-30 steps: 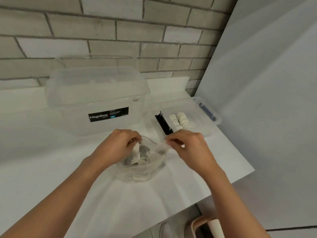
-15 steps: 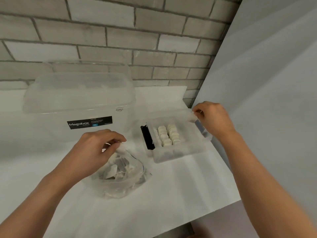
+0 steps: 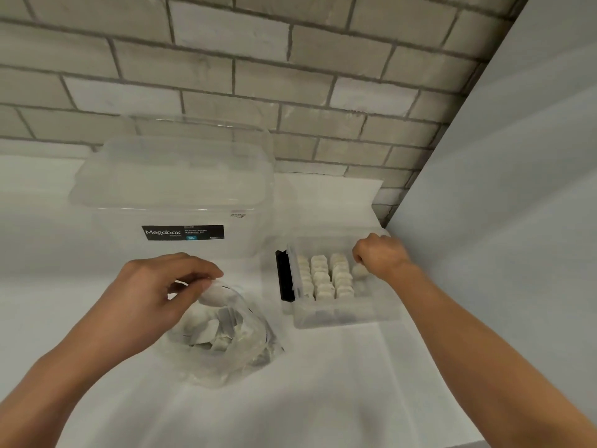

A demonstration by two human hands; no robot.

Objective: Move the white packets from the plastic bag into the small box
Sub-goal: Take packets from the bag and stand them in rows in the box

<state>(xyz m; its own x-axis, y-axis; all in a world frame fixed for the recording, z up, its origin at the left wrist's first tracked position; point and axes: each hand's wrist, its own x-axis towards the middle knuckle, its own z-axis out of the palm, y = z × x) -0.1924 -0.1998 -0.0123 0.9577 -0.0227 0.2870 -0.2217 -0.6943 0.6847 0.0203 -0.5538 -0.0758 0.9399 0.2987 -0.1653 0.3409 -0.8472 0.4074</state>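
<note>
Backing the scene is the Megabox tub (image 3: 181,202). Plastic bag (image 3: 226,344) has its mouth pinched by left hand (image 3: 155,295). Small box (image 3: 342,315) beside it: right hand (image 3: 379,257) has dropped in from the far rim, fingers curled on one white packet (image 3: 360,270), likely about to place it.
</note>
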